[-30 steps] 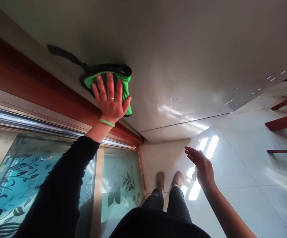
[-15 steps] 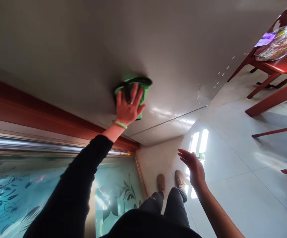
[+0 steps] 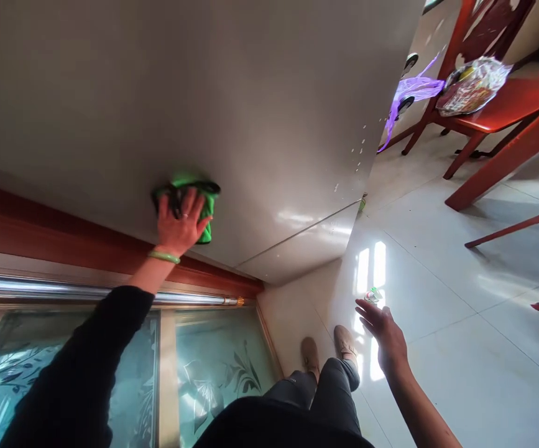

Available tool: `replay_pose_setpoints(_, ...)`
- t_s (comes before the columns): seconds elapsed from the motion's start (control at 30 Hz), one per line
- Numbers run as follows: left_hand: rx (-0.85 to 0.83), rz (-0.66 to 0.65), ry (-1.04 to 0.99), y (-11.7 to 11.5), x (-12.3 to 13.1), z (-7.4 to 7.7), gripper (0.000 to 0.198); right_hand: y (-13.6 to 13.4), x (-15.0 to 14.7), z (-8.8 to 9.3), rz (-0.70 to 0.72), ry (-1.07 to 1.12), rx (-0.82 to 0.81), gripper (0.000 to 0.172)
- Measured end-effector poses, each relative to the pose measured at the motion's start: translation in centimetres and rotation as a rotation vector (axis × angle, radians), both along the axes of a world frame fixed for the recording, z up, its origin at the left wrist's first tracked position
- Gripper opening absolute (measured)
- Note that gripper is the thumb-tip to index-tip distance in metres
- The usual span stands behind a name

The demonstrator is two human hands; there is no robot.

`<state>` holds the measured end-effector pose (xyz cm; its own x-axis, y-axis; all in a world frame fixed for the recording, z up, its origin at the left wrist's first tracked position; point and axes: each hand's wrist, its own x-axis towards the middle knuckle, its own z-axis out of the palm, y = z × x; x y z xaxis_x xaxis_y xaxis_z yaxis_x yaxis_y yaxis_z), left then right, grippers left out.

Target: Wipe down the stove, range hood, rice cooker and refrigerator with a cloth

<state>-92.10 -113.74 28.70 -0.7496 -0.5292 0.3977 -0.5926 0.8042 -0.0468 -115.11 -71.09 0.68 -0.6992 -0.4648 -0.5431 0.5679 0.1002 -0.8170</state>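
Pressed against the grey panel (image 3: 269,118) is a green cloth (image 3: 207,231) with dark edging. My left hand (image 3: 179,227) holds it there, its palm flat on the cloth and the fingers over it. A ring and a pale green bangle show on that hand and wrist. Lower right, my right hand (image 3: 383,326) hangs over the floor with its fingers stretched out and nothing in them.
A red-brown ledge and a metal rail (image 3: 110,291) run along the left, above patterned glass (image 3: 222,361). At the upper right stands a red chair (image 3: 511,102) with a plastic-wrapped item and a purple bag (image 3: 416,90). A small wrapper (image 3: 372,295) lies on the tiled floor (image 3: 441,361).
My left hand and the cloth have moved left and somewhat down across the panel. My right hand has shifted right and slightly down. More of the chair and purple bag now shows.
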Motion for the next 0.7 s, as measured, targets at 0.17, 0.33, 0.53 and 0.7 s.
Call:
replay_pose_setpoints(0.17,-0.189,-0.088,0.163,2.2,-12.2,6.7,0.085,-2.7,0.6,-0.1,0.016,-0.019,-0.097,0.076)
replay_pose_setpoints(0.33,-0.062,-0.365,-0.200,4.6,-24.4,1.2,0.077,-2.7,0.9,-0.2,0.007,-0.023,-0.161,0.071)
replay_pose_setpoints(0.53,0.157,-0.480,-0.542,5.4,-24.2,-10.9,0.077,1.6,-0.9,-1.8,-0.091,-0.037,-0.085,0.062)
replay_pose_setpoints(0.7,0.116,-0.375,-0.571,5.0,-17.8,-11.6,0.067,-4.2,-0.7,2.3,-0.009,0.129,-0.272,0.065)
